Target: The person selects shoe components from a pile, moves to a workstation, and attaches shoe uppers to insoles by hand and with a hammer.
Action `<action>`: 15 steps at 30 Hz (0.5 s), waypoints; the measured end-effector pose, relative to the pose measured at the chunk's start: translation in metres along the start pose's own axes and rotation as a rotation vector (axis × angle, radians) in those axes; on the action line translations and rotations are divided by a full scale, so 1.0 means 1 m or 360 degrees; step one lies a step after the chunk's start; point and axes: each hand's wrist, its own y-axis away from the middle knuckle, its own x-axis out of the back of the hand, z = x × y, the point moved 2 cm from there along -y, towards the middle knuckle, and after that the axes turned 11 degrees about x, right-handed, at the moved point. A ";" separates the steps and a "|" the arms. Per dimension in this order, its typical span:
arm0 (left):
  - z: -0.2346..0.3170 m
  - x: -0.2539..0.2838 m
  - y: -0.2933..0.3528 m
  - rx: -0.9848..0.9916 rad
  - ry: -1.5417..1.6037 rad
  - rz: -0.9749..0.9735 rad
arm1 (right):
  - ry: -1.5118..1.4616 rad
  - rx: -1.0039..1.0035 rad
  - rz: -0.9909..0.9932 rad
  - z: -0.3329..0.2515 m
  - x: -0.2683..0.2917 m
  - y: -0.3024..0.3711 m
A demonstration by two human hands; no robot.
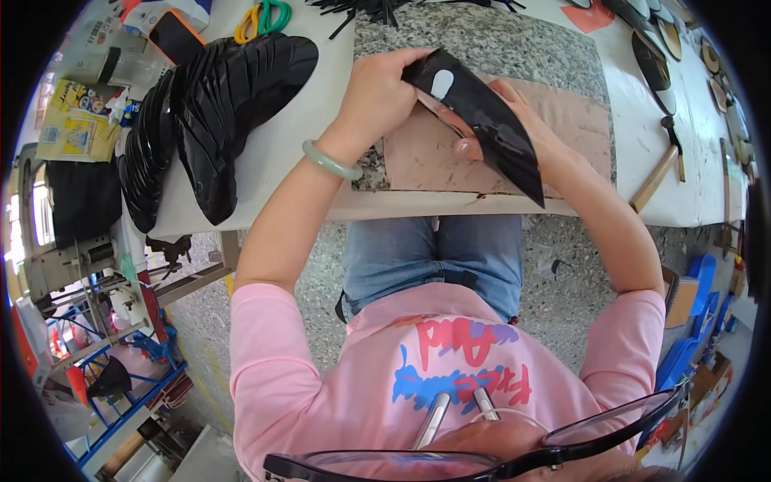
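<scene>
A glossy black shoe upper (502, 132) is held in the air between my two hands, slanting down to a pointed end at the right. My left hand (379, 90), with a pale green bangle on its wrist, is closed on its upper left end. My right hand (536, 132) grips its right part, fingers behind and the thumb showing under the near edge. A pinkish inner side shows along that edge. There is a white oval patch on the black face; I cannot tell if it is glare. Below lies a worn pinkish-brown sheet (450, 170) on a speckled stone slab (498, 40).
Stacked black uppers (241, 92) lie at left, near yellow-and-green-handled scissors (261, 22) and a phone (177, 38). Black strips (377, 10) are at the back. At right are a wooden-handled hammer (657, 177) and shoe parts (649, 68). A yellow packet (76, 124) lies far left.
</scene>
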 end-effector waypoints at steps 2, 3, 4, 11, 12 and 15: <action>-0.009 -0.001 -0.007 0.0033 0.0073 0.0017 | 0.0024 -0.0044 -0.0054 -0.003 -0.002 -0.002; -0.014 -0.002 -0.010 -0.0085 -0.0005 0.0071 | -0.0001 -0.0037 -0.0112 -0.005 -0.001 -0.003; -0.015 -0.003 -0.012 -0.0208 -0.0082 0.0117 | 0.0002 -0.0038 -0.0121 -0.004 -0.003 -0.006; -0.015 -0.008 -0.024 -0.0163 -0.0165 0.0040 | 0.0065 0.0120 -0.0097 -0.003 -0.003 -0.019; -0.017 -0.009 -0.023 -0.0207 -0.0238 0.0095 | 0.0072 0.0182 -0.0136 -0.002 -0.003 -0.021; -0.020 -0.007 -0.021 -0.0161 -0.0146 0.0145 | 0.0231 0.0240 -0.0090 -0.009 0.001 -0.016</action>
